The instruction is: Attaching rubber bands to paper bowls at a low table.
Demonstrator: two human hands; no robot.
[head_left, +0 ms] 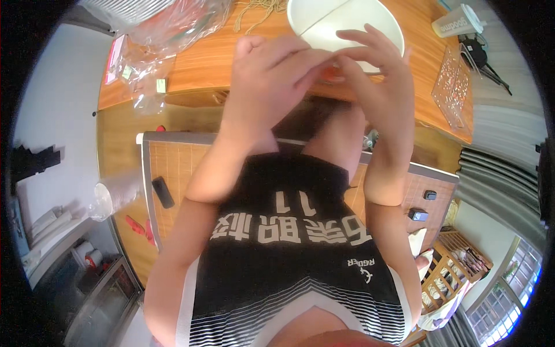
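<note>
Both of my hands are raised close to the camera, fingertips meeting over a small orange-red object (332, 73). My left hand (272, 75) covers most of it and pinches it from the left. My right hand (376, 72) touches it from the right with its fingers spread and curled. Only a sliver of the object shows between the fingers, so its shape is hidden. Behind the hands a large white round bowl (324, 23) rests on the orange wooden table (202, 63).
Crumpled clear plastic bags (156, 29) lie at the table's far left. A white cup with lid (457, 20) and a clear perforated tray (454, 87) sit on the right. Below are a woven mat (173, 168), a black remote-like bar (163, 192), a clear plastic cup (113, 196) and a wooden crate (451, 266).
</note>
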